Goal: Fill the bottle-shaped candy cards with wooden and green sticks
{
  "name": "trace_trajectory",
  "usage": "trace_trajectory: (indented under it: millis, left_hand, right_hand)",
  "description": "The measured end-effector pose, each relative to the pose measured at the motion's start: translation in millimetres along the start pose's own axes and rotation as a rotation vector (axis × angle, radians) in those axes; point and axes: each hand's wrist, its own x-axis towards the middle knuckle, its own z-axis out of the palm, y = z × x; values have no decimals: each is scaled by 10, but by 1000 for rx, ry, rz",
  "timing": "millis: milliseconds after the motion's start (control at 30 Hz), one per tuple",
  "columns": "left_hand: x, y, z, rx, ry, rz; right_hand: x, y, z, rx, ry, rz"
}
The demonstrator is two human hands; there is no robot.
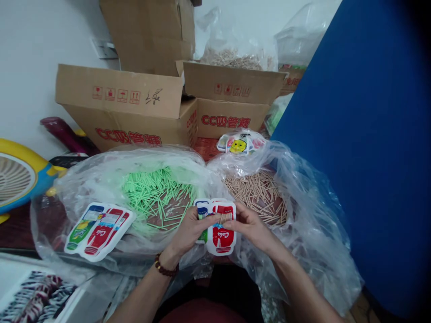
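Observation:
In front of me, my left hand (188, 231) is closed on bottle-shaped printed packets (222, 242), a red one marked "Cola" beside a blue and green one. Its thumb lies across the front. My right hand (251, 226) pinches a small bunch of tan sticks (225, 218) against the red packet's upper part; its other fingers are partly hidden behind the edge. Loose green sticks (158, 193) lie in an opened clear plastic bag to the left. More tan sticks (257, 193) fill another bag on the right. Similar bottle-shaped packets (99, 231) are stacked on the left bag.
Two open cardboard boxes (124, 107) (232, 110) stand behind the bags. A yellow and blue fan (20, 175) is at the left, near a dark red cylindrical object (63, 134). A large blue panel (336, 157) borders the right. A wrapped printed pack (239, 143) sits behind the tan sticks.

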Motion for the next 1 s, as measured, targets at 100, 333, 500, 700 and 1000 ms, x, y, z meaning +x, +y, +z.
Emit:
trace_trajectory:
  millis: [100, 333, 500, 700, 1000]
  left_hand:
    - [11, -8, -18, -21, 49, 8]
    - [-8, 33, -46, -85, 98, 11]
    - [-44, 110, -12, -3, 65, -30]
    - [-67, 109, -30, 6, 82, -30]
    - [-47, 55, -39, 51, 33, 5]
  right_hand:
    - [-5, 91, 60, 73, 45, 80]
    - [23, 51, 90, 119, 115, 108]
    - [50, 77, 134, 96, 133, 46]
    - [-8, 110, 131, 96, 130, 25]
    - [-4, 65, 156, 94, 89, 16]
